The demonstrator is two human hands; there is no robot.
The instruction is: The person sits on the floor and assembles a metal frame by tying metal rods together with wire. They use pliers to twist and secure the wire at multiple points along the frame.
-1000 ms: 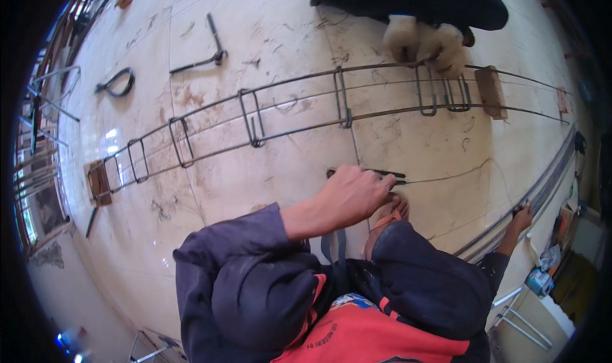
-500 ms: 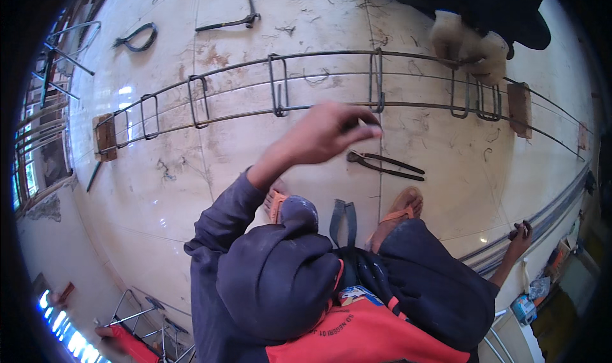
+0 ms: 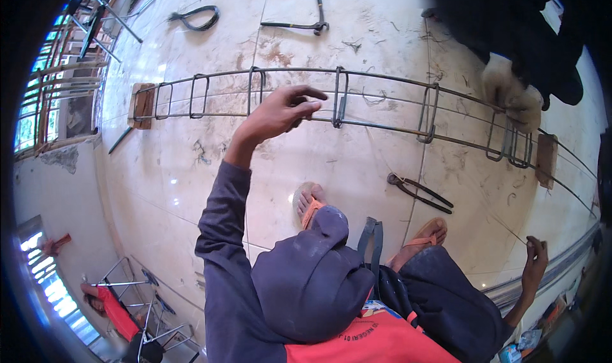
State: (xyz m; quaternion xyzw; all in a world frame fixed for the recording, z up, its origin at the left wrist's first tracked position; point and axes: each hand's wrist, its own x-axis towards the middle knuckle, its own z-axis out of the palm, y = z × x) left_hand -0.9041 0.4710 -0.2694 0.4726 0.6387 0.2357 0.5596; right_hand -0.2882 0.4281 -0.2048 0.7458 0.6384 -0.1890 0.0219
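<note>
My left hand (image 3: 280, 115) hovers over the near bar of a steel rebar frame (image 3: 287, 70), its fingers curled toward the thumb. Whatever they pinch is too small to make out. Out at the right, my right hand (image 3: 537, 264) is raised beside my knee, its fingertips closed on a thin wire (image 3: 503, 224) that slants up and left across the floor. Square stirrups (image 3: 340, 98) hang along the frame's long bars, bunched toward the right end. Black-handled pincers (image 3: 421, 194) lie on the tiles between the frame and my sandalled feet.
Wooden blocks (image 3: 141, 106) prop the frame. Across it, a co-worker's gloved hands (image 3: 510, 95) touch the right end. Beyond lie a wire coil (image 3: 196, 20) and a second pair of pincers (image 3: 312, 26). Long bars (image 3: 561, 261) run at right; another person (image 3: 121, 312) is at lower left.
My view has shifted left. My left hand has moved left along the frame, away from the pincers. The wire at my right hand now shows more plainly.
</note>
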